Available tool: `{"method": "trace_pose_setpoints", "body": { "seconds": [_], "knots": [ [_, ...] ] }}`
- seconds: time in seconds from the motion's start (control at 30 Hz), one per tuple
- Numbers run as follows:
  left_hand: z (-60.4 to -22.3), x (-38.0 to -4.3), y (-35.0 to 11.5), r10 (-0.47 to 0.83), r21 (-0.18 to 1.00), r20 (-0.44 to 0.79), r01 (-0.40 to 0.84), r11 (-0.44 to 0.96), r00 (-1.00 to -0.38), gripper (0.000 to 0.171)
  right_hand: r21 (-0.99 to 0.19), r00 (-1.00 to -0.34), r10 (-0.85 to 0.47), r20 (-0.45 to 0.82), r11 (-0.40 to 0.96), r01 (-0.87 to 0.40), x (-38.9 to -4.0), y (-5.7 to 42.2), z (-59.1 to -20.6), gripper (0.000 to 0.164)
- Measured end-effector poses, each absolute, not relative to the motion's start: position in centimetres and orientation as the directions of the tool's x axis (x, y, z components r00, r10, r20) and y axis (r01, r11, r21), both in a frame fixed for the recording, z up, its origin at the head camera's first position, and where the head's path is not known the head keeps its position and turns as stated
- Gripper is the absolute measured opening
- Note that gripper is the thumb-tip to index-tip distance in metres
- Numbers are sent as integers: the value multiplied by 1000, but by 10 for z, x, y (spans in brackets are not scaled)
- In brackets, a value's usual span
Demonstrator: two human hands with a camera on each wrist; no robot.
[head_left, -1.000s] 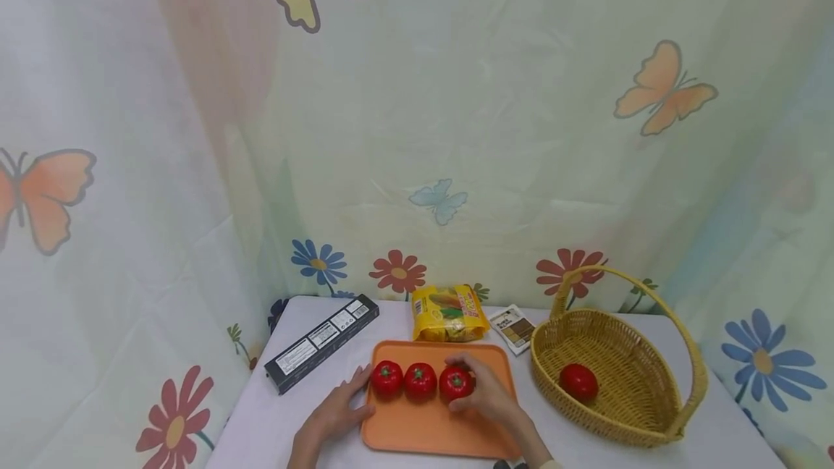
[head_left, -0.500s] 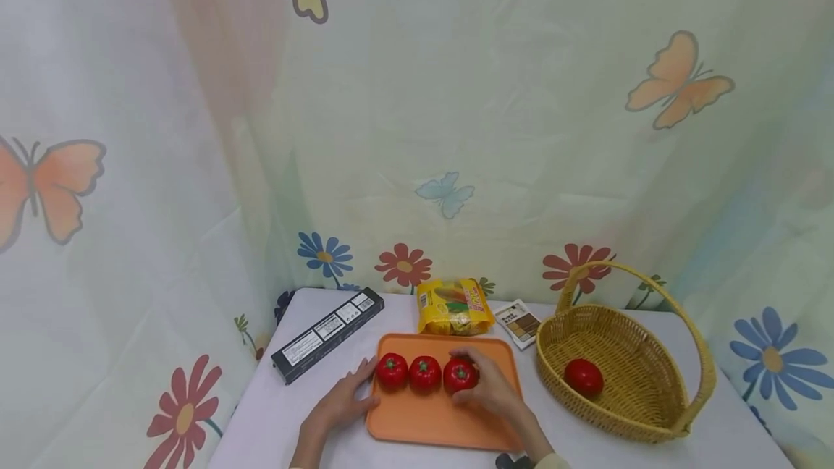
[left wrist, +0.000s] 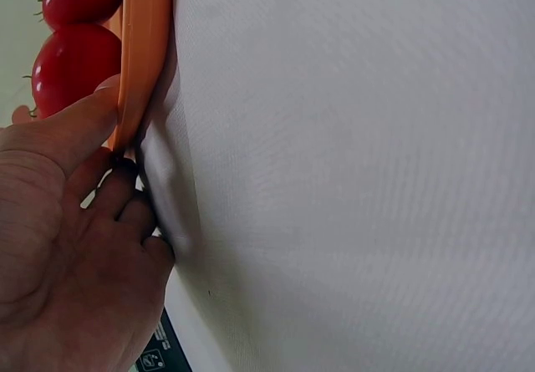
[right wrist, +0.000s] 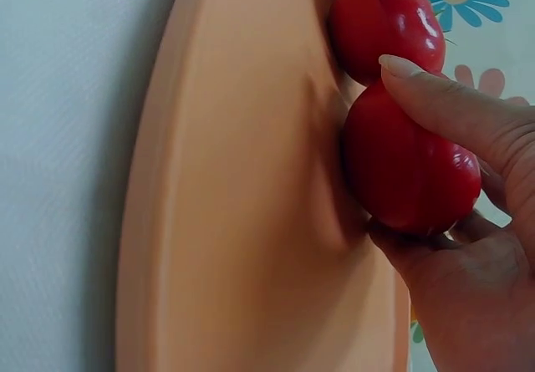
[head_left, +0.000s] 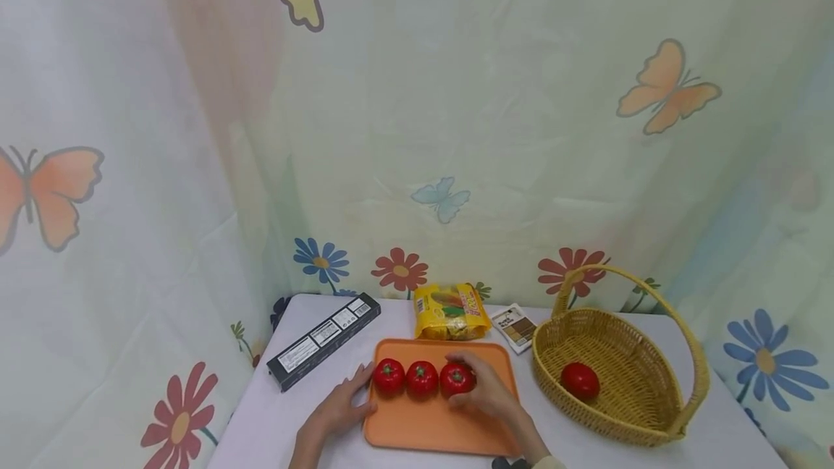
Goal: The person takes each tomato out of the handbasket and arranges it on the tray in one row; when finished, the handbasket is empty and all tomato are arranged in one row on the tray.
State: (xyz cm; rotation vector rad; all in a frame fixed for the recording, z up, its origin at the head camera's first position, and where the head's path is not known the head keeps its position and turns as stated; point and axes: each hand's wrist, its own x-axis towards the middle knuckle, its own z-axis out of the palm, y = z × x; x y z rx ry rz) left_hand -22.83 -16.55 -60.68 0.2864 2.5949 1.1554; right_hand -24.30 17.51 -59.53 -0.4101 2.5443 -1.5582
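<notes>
Three red tomatoes with green stems stand in a row on an orange tray. My right hand grips the right-hand tomato, its thumb across one side and its fingers round the other. That tomato sits against the middle tomato. At the row's left end is another tomato, close to the rim. My left hand holds the tray's left edge. In the left wrist view its thumb lies on the rim, with the other fingers bent along the outer side.
A wicker basket with a tall handle stands on the right, a red tomato-like item inside it. Behind the tray lie a yellow packet and a small white-and-brown card. A long black box lies at the left.
The head view shifts slightly and comes back. Both hands keep their places at the tray and the right-hand tomato, and the row of tomatoes stays as it was.
</notes>
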Motion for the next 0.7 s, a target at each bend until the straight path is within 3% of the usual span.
{"method": "trace_pose_setpoints", "body": {
  "seconds": [0.43, 0.7],
  "knots": [
    [-608, -226, -167, 287, 747, -178, 60, 663, -941, 79, -894, -948, -317, 16, 420, -155, -241, 175, -594, 81],
    [-608, -226, -167, 295, 745, -162, 80, 662, -942, 79, -887, -946, -322, 36, 426, -179, -239, 187, -572, 83]
  ]
}}
